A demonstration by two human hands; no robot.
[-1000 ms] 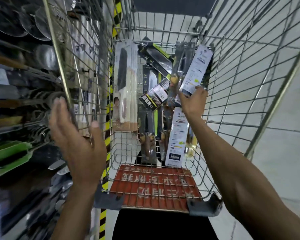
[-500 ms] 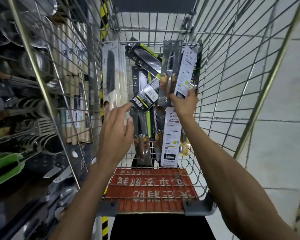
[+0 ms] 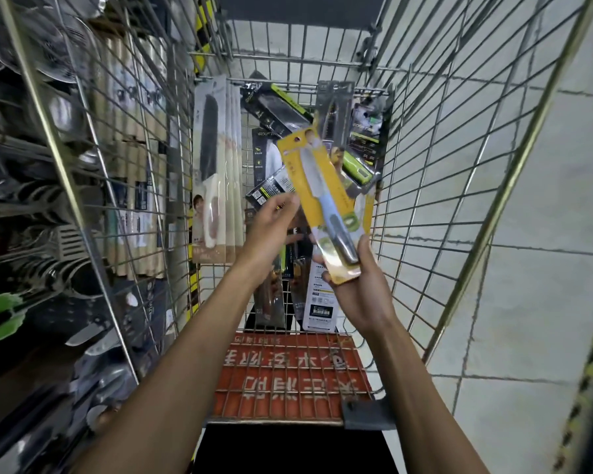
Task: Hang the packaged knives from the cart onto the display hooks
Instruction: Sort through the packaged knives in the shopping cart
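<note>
Inside the wire cart (image 3: 435, 186) my right hand (image 3: 360, 289) grips the lower end of a yellow-carded packaged knife (image 3: 317, 196), lifted above the pile and tilted with its hang hole up-left. My left hand (image 3: 271, 230) touches the card's left edge with thumb and fingertips. Below lie several more packaged knives: a cream stack with a black blade (image 3: 214, 172) leaning on the cart's left wall, dark packs with green trim (image 3: 281, 111), and a white-backed pack (image 3: 319, 302).
Display shelving with hanging strainers and steel utensils (image 3: 48, 186) runs along the left, behind the cart's wire side. A red child-seat flap (image 3: 288, 374) lies at the cart's near end. Grey floor tiles (image 3: 534, 234) are on the right.
My right hand has pulled the yellow packaged knife up out of the pile. My left hand moved from the shelf side into the cart and now touches the pack.
</note>
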